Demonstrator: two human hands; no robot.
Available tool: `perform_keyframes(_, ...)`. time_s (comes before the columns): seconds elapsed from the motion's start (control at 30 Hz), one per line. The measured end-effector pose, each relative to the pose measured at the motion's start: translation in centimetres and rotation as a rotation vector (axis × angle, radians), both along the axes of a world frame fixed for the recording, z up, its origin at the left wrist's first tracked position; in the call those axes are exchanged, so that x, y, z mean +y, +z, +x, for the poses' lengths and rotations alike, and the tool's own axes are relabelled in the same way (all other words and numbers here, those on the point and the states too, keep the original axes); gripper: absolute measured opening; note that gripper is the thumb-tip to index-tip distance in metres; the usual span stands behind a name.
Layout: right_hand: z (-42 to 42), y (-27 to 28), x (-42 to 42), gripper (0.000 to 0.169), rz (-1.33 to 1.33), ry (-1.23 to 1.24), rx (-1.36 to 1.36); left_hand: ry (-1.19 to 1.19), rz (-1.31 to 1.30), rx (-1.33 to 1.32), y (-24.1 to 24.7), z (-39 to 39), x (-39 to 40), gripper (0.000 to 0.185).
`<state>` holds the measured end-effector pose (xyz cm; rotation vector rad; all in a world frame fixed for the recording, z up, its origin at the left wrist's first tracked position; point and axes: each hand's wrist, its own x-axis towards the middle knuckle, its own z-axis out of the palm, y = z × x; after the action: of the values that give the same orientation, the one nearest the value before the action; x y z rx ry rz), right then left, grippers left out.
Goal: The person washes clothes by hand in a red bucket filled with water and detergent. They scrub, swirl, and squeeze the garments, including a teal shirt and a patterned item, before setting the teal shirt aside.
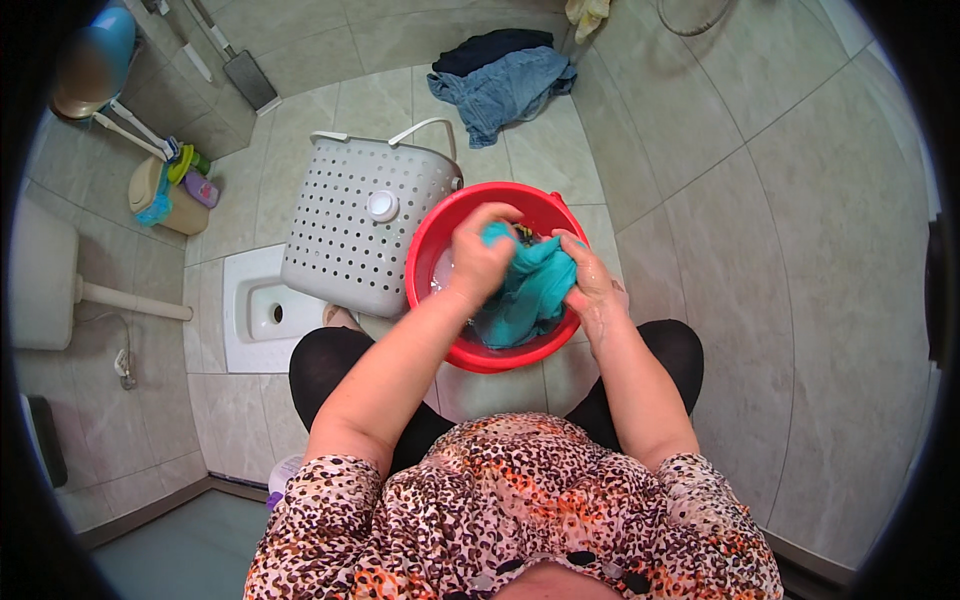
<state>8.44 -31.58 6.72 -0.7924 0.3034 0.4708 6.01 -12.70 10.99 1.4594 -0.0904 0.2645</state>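
Observation:
A wet teal cloth garment [534, 289] is bunched up over a red plastic basin [491, 364], its lower part hanging into the basin. My right hand [589, 276] grips the cloth's right side, thumb on top. On the other side my left hand [480, 255], blurred by motion, has a bunched part of the same cloth between thumb and curled fingers. Suds [442, 271] show at the basin's left inside. Some dark patterned fabric [526, 234] is partly visible behind the cloth; the rest is hidden by hands and cloth.
A grey perforated laundry basket [341, 217] with a white round cap [382, 205] against it stands left of the basin, beside a squat toilet [262, 322]. Denim clothing [506, 90] and a dark garment [487, 51] lie on the floor ahead. A bin [169, 199] stands far left.

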Motion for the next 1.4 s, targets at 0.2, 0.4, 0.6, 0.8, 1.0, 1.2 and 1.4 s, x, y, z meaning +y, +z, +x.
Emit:
perform_keyframes(0.2,-2.8,1.3,4.4,0.029,0.068,-0.094,0.071,0.015,0.703,-0.611,1.5,-4.0,-5.5,0.021)
perform_keyframes(0.4,-4.2,1.9,7.9,0.027,-0.018,0.016,0.223,0.245,0.818,-0.187,-2.5,0.5,-0.9,0.027)
perform_keyframes(0.6,-2.5,-0.1,4.7,0.029,-0.158,-0.084,0.121,0.047,0.818,-0.491,-0.7,-3.7,-5.5,0.022)
perform_keyframes(0.8,-4.6,2.2,6.3,0.033,-0.051,0.156,0.18,0.105,0.716,0.007,-1.1,-0.2,-0.5,0.033)
perform_keyframes(1.0,-0.9,2.6,1.6,0.029,-0.221,0.017,0.143,-0.477,1.163,0.226,2.5,-1.6,0.5,0.058)
perform_keyframes(1.2,-1.3,3.4,-0.7,0.04,-0.629,0.515,-0.33,-0.398,0.495,0.263,0.1,-0.1,4.9,0.025)
perform_keyframes(1.4,-1.4,3.6,-3.3,0.049,-0.898,0.688,-0.536,-0.238,-0.534,0.456,-2.2,1.0,7.6,0.023)
